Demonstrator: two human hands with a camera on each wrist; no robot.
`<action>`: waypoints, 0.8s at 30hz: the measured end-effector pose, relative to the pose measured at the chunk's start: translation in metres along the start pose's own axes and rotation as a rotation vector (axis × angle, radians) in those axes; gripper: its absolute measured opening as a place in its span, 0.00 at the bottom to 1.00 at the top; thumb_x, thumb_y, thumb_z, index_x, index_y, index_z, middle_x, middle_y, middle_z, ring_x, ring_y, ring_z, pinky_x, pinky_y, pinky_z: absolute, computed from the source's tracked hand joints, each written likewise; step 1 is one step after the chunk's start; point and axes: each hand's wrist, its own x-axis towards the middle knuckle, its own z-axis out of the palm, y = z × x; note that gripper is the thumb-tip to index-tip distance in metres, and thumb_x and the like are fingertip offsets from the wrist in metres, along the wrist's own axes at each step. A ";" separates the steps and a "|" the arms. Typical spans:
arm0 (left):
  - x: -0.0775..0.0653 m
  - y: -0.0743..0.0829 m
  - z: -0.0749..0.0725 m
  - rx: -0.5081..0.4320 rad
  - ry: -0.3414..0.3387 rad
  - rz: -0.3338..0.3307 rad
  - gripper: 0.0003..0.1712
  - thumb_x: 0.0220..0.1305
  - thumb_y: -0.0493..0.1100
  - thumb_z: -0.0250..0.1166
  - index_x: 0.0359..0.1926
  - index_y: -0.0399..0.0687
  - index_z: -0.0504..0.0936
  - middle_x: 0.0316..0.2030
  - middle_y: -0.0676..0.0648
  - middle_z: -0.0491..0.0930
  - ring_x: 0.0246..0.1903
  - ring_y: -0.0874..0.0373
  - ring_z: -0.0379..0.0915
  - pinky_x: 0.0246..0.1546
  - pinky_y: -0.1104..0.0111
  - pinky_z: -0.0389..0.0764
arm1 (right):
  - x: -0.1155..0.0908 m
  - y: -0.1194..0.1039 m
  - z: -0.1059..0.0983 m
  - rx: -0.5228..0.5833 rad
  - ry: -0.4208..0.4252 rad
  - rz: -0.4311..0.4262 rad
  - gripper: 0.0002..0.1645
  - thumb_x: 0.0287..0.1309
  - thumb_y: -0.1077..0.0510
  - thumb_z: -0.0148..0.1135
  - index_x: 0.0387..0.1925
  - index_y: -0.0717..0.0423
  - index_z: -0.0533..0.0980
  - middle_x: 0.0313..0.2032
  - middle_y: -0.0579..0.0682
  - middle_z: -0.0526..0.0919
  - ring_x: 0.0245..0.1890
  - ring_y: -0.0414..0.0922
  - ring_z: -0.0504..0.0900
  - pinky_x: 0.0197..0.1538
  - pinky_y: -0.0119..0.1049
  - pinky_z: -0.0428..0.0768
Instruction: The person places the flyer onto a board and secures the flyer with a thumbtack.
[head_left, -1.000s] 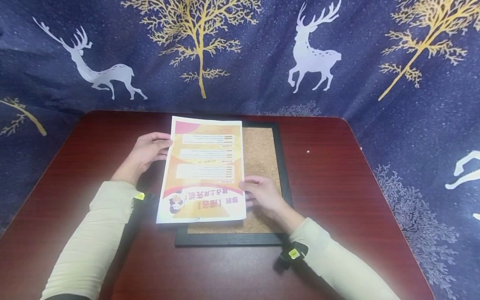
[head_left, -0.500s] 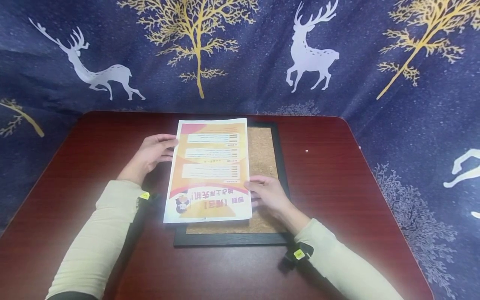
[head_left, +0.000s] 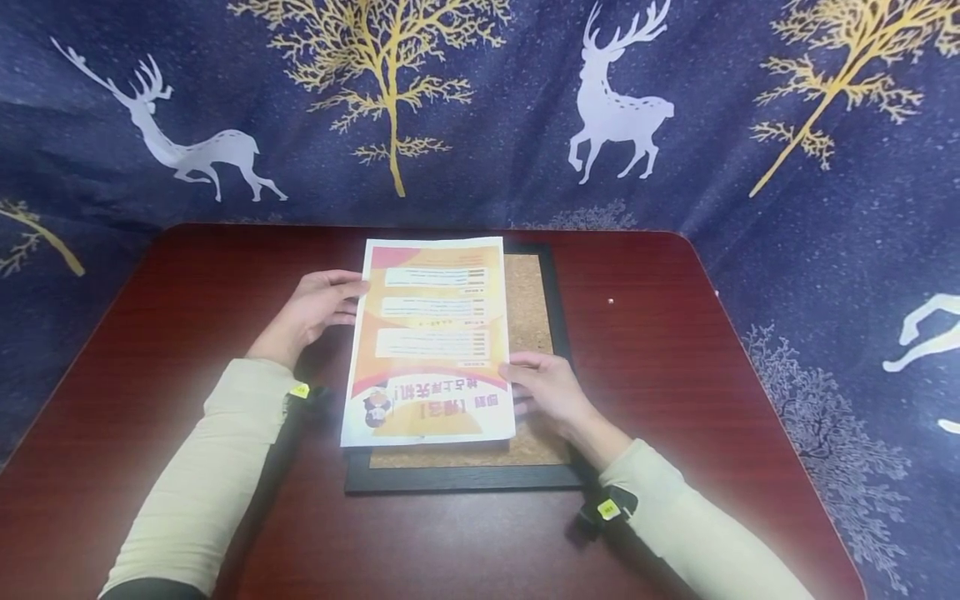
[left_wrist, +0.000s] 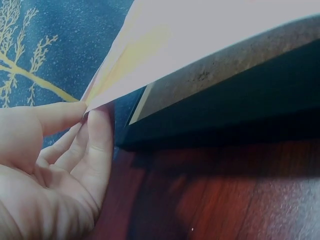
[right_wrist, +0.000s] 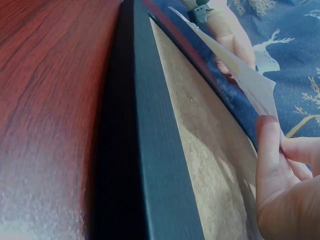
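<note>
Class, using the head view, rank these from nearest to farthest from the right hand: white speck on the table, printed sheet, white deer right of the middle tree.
1. Printed sheet: its right edge is pinched by the right hand.
2. White speck: on the table, beyond the hand, rightward.
3. White deer: on the backdrop, behind the table.

The paper (head_left: 435, 346) has shifted right over the frame (head_left: 465, 478), left hand (head_left: 318, 307) and right hand (head_left: 551, 392) moving with it. Its near left corner overhangs less; the cork (head_left: 529, 300) showing at right is narrower.
</note>
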 end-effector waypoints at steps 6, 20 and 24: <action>0.002 0.000 0.006 0.012 -0.011 0.003 0.30 0.69 0.39 0.65 0.66 0.29 0.68 0.27 0.56 0.84 0.26 0.62 0.82 0.30 0.70 0.85 | -0.001 0.001 -0.006 -0.008 0.018 0.004 0.18 0.63 0.63 0.65 0.52 0.70 0.80 0.37 0.61 0.88 0.29 0.50 0.89 0.30 0.46 0.87; 0.007 0.000 0.021 0.029 -0.023 0.014 0.27 0.70 0.38 0.64 0.65 0.29 0.70 0.29 0.54 0.84 0.26 0.61 0.83 0.31 0.68 0.86 | -0.006 0.000 -0.019 -0.018 0.032 0.012 0.19 0.64 0.63 0.65 0.54 0.70 0.79 0.37 0.62 0.88 0.29 0.50 0.89 0.30 0.45 0.87; 0.009 0.000 0.026 0.032 -0.028 0.020 0.27 0.70 0.38 0.64 0.65 0.28 0.70 0.30 0.53 0.84 0.26 0.60 0.83 0.31 0.68 0.86 | -0.005 0.001 -0.023 -0.021 0.048 0.011 0.19 0.64 0.64 0.65 0.53 0.71 0.79 0.35 0.61 0.88 0.28 0.49 0.88 0.29 0.43 0.87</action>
